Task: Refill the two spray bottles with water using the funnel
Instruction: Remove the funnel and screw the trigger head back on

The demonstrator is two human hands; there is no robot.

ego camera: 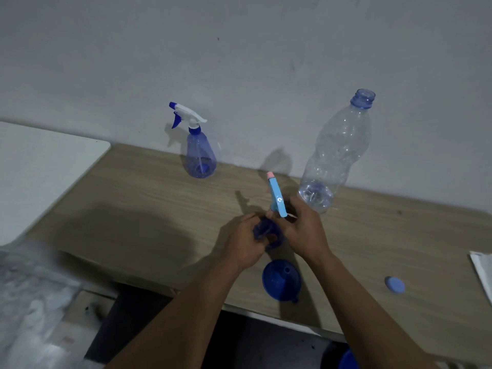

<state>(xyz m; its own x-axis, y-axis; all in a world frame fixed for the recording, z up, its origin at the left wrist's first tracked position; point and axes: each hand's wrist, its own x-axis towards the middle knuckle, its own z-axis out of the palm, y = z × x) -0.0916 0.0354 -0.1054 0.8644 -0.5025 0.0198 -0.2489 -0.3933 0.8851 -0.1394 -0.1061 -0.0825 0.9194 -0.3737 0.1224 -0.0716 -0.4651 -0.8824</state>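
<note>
A blue spray bottle (201,153) with a white and blue trigger head stands at the back of the wooden table (149,203), near the wall. A second, smaller blue spray bottle (266,231) is between my hands. My left hand (243,241) grips its body. My right hand (303,230) holds its light blue spray head (277,195), which has a pink nozzle tip pointing away from me. A blue funnel (281,279) lies on the table just below my hands. A clear plastic water bottle (336,153), uncapped with a little water at the bottom, stands at the right.
A light blue bottle cap (394,284) lies on the table at the right. White paper (483,272) shows at the right edge. A white surface (40,171) adjoins the table at the left. The table's front edge runs close to my forearms.
</note>
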